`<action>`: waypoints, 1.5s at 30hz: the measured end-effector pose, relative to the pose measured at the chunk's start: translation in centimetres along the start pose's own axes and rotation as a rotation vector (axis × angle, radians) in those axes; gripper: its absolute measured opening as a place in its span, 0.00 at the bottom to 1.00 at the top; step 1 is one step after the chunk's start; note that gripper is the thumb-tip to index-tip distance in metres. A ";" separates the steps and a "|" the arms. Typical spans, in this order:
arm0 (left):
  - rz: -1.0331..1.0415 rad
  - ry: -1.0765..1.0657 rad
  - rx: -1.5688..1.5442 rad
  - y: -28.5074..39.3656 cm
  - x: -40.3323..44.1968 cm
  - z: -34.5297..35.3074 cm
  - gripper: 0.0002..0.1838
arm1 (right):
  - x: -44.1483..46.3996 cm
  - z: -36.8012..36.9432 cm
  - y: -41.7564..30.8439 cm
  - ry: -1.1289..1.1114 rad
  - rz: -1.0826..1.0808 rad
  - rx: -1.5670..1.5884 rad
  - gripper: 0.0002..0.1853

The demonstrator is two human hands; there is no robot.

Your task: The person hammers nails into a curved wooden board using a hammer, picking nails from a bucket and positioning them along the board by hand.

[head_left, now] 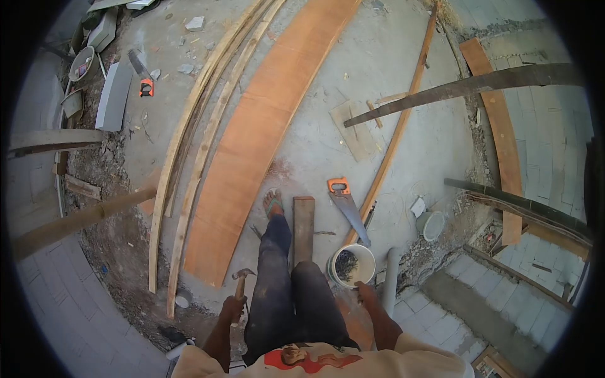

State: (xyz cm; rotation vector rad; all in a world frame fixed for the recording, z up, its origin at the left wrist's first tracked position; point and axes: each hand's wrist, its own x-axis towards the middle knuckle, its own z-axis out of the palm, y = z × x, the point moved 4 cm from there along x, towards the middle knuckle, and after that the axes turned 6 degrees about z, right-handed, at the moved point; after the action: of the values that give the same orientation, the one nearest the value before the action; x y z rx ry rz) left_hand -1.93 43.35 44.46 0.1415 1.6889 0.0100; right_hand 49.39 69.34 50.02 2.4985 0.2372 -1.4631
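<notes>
Hammer is wrapped by the left hand's fingers, head up beside the leg. Right hand is set at the bucket's near rim; whether its fingers are pinched can't be told. Bucket should be kept level, dark nail-like pieces unspilled, nearby saw avoided.

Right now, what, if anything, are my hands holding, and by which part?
Your left hand grips the hammer by its handle. Your right hand is at the near side of the bucket; I can't tell if it grips.
</notes>
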 end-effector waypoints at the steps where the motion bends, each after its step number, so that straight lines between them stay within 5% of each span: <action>1: 0.032 0.012 -0.077 3.5 0.1 -1.2 0.29 | 0.1 -0.3 -3.3 0.033 -0.035 -0.025 0.20; 10: 0.272 0.208 0.006 31.2 3.7 -7.0 0.28 | -2.6 3.4 -35.2 0.056 -0.524 0.054 0.20; 14: 0.511 0.412 0.361 42.0 9.3 -6.8 0.32 | -1.8 7.1 -48.0 0.014 -0.436 0.066 0.19; 16: 0.447 0.154 0.219 48.1 11.4 -5.6 0.36 | 0.7 10.7 -54.2 -0.124 -0.372 0.144 0.19; 20: 0.652 0.126 0.564 53.2 27.2 0.2 0.36 | 9.7 17.5 -67.8 -0.303 -0.188 0.362 0.19; 22: 0.621 0.131 0.294 59.8 26.8 0.7 0.35 | 14.3 19.5 -73.8 -0.307 -0.233 0.445 0.20; 28: 0.818 0.134 0.160 70.0 36.9 5.1 0.31 | 21.6 20.9 -88.1 0.056 -0.665 0.419 0.21; 35: 1.001 0.139 0.369 76.1 48.3 8.0 0.33 | 27.7 17.8 -91.9 0.022 -0.719 0.600 0.28; 40: 0.923 0.228 1.071 78.4 49.3 6.3 0.34 | 26.4 19.6 -87.2 0.017 -0.841 0.445 0.37; 42: 1.012 0.235 0.673 79.8 49.0 4.7 0.32 | 25.7 21.5 -84.8 -0.114 -0.841 0.342 0.38; 44: 1.030 -0.118 -0.081 81.6 50.2 3.4 0.36 | 24.4 23.9 -82.1 -0.256 -0.833 0.235 0.39; 45: 1.030 -0.112 -0.081 82.4 50.0 3.2 0.36 | 23.6 25.3 -80.9 -0.384 -0.764 0.203 0.39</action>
State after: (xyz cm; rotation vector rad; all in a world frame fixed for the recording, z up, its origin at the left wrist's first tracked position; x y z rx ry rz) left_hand 2.61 129.79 2.03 0.9134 1.3416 0.8186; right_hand 19.01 140.26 7.77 2.2981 1.1048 -2.3038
